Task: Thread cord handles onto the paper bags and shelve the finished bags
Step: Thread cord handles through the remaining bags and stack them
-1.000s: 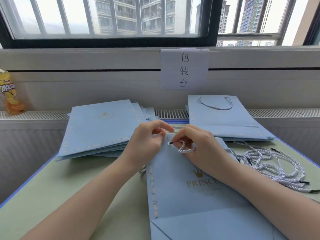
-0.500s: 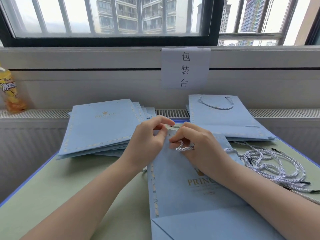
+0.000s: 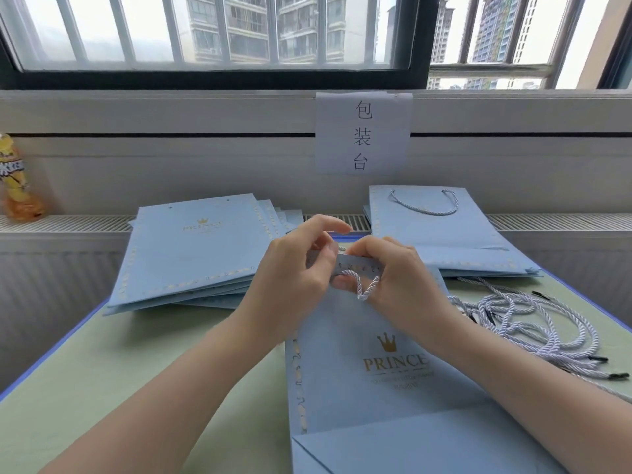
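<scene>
Paper bag (image 3: 393,381): pale blue, flat on the green table (image 3: 119,388), lower centre of frame; gold crown and "PRINCE" printed on its face, smaller lines beneath too blurred to read.
Cord (image 3: 362,289): white twisted loop at the bag's top edge, centre of frame.
Left hand (image 3: 294,278): fingers curled, pinching the bag's top edge.
Right hand (image 3: 403,282): fingers curled round the cord, touching the left hand.
Unthreaded bags (image 3: 191,248): fanned stack, centre left; top bag reads "PRINCE" under a crown.
Finished bag (image 3: 441,230): centre right, cord handle fitted.
Loose cords (image 3: 533,330): heap with black tips, right edge.
Paper sign (image 3: 364,133): on the wall, upper centre; reads "包装台".
Bottle (image 3: 15,179): yellow, left edge; label unreadable.
</scene>
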Available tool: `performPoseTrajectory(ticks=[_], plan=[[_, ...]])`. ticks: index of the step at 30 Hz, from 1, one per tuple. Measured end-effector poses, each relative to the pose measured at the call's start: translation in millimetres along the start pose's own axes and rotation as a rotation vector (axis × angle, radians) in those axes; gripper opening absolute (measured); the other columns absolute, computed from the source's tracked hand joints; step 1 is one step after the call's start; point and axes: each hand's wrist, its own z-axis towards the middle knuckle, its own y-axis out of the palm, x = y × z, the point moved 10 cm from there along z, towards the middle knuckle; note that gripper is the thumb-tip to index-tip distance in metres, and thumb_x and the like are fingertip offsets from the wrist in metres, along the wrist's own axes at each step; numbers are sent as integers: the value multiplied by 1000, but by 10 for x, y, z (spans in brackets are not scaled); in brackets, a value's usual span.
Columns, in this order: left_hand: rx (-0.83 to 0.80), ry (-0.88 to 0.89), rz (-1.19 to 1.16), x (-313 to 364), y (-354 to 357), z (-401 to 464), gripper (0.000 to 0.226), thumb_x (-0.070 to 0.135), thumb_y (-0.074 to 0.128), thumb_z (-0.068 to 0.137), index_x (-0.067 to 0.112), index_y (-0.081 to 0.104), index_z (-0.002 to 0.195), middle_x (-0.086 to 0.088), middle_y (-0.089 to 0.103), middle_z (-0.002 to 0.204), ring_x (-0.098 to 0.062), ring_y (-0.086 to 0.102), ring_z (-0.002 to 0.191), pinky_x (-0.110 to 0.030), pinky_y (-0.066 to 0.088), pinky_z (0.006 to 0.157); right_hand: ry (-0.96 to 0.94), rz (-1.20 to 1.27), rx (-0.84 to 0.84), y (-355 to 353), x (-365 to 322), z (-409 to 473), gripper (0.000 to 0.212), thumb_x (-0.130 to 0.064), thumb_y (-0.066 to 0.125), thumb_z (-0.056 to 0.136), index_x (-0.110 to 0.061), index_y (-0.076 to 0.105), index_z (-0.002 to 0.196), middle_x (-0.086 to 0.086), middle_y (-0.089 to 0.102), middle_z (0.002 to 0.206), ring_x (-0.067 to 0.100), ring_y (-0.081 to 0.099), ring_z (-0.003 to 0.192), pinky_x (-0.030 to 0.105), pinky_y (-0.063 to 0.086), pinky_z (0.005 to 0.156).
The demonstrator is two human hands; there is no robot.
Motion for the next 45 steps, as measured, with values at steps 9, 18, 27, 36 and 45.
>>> performPoseTrajectory(ticks=[9,18,27,36,45], plan=[[-33,-165,145,-156,-1,55,46,29,30,101,7,56,70,0,55,62,-11,45,58,-30,35,59,-81,-87,-12,66,-62,-18,21,-33,76,71,-19,67,84,-29,49,69,6,50,74,33,40,80],[-45,-273,120,-305,12,39,52,35,28,102,2,48,66,-2,42,59,-12,35,53,-26,25,52,-131,-134,-78,147,-81,-42,25,-38,62,79,-25,66,99,-17,66,88,6,53,86,30,36,85],[-46,-300,69,-319,17,40,66,42,26,100,-8,47,62,-9,39,56,-16,34,52,-29,28,53,-138,-184,-48,132,-141,-49,26,-40,65,75,-21,65,94,-19,59,79,10,54,78,31,38,78],[34,-136,306,-163,-98,55,53,31,35,101,10,27,53,1,26,47,-17,25,50,-32,17,51,-125,-45,-7,-61,-153,2,31,-36,45,94,-13,63,86,-8,54,85,8,51,76,22,43,71],[-110,-157,746,-376,-5,11,44,36,29,101,17,32,61,1,39,66,-20,37,86,-29,28,67,67,-115,-552,333,88,-117,20,-43,74,74,-37,56,77,-12,51,88,5,48,81,18,39,72]])
